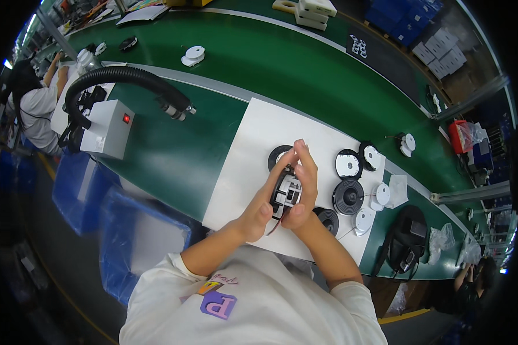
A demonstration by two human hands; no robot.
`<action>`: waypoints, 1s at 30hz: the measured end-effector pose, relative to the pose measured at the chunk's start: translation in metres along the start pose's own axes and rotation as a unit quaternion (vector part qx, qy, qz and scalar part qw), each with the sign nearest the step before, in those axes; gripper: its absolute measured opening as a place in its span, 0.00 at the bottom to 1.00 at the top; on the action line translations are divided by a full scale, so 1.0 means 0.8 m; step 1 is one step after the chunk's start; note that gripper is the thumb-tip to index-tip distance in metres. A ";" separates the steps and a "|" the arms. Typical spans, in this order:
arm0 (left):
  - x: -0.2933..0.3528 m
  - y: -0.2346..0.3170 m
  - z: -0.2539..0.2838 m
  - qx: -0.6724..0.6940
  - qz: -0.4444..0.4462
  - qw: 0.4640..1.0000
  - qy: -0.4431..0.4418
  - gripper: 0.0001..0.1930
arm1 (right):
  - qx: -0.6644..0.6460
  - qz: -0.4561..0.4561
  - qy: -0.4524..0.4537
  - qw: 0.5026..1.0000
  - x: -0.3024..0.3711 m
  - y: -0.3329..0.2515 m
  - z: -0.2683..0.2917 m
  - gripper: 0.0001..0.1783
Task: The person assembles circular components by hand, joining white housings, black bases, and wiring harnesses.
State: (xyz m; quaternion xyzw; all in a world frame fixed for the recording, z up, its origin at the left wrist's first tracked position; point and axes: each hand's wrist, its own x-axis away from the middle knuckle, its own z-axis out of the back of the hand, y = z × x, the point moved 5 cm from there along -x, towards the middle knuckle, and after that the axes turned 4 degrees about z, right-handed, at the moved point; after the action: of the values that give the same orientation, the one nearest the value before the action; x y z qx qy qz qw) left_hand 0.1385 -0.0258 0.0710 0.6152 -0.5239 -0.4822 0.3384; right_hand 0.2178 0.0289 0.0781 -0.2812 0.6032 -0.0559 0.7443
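Evidently, the item in question, a black-and-white assembly (pixel 288 192), sits directly between the palms, over the white board (pixel 236 167). It is stood on edge, with its long axis running away from the wearer and leaning slightly rightward at the far end. The left hand (pixel 265 198) flanks its left side and the right hand (pixel 308 190) its right; neither is appreciably nearer, both appearing in contact. Fingers on each hand are extended and drawn together, their tips converging beyond the assembly, while the thumbs lie toward the near end; the piece is held by opposed palms, not by a closed fist. A thin wire (pixel 274 228) trails from the near end. Whether the lower edge bears on the board cannot be determined. Just past the left fingers lies a dark disc (pixel 276 155), partly covered.
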 end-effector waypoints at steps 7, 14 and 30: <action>-0.012 -0.008 -0.004 -0.021 -0.013 0.999 0.037 0.50 | 0.061 -0.015 -0.010 0.998 -0.002 0.014 0.007 0.33; -0.017 -0.024 0.008 0.004 0.012 0.996 0.083 0.35 | 0.352 -0.020 -0.206 0.913 -0.014 0.000 0.027 0.33; -0.043 -0.040 0.100 -0.337 0.168 0.905 0.201 0.32 | 0.542 -0.076 -0.280 0.789 -0.091 0.232 0.081 0.31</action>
State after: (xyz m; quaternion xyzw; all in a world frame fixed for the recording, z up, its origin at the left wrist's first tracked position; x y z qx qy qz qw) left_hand 0.0730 0.0216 0.0252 0.4517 -0.3467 -0.4319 0.6994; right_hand 0.2113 0.2375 0.0586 0.1196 0.2161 -0.3489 0.9040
